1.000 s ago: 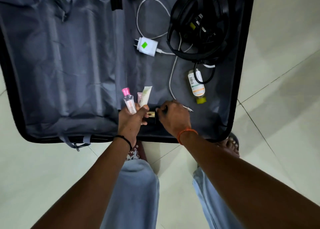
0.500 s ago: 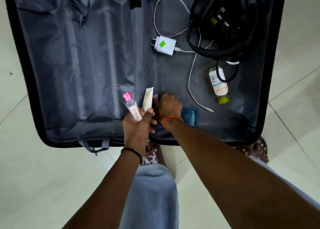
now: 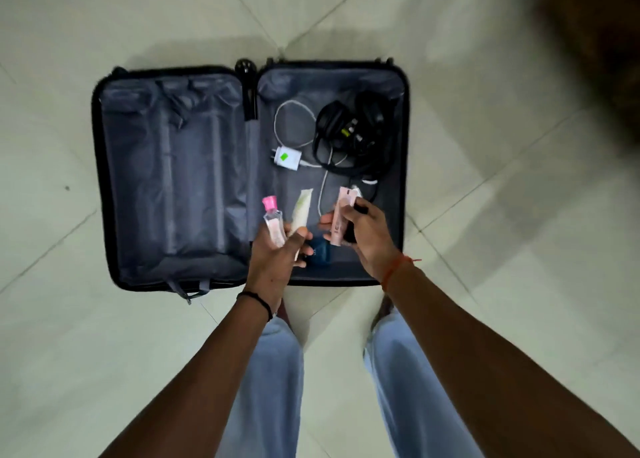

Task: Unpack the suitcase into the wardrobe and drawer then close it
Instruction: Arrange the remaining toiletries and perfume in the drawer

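Note:
The black suitcase [image 3: 104,180] lies open flat on the tiled floor, its grey lining showing. My left hand [image 3: 273,263] holds a small clear bottle with a pink cap [image 3: 272,220] and a pale green tube [image 3: 302,212] above the right half. My right hand [image 3: 367,239] grips a pink tube [image 3: 341,215] together with a small black item that is mostly hidden in the fingers. In the right half lie a white charger [image 3: 286,158] with its cable, black headphones [image 3: 353,128] and a small blue box [image 3: 320,255].
Pale floor tiles [image 3: 485,215] surround the suitcase on all sides. My legs in light blue jeans [image 3: 266,388] stand just in front of its near edge. A dark blurred shape [image 3: 602,42] fills the upper right corner.
My head has risen, so the whole suitcase is now in view. My right hand has lifted the pink tube and a black item from the suitcase. My left hand still holds its two items.

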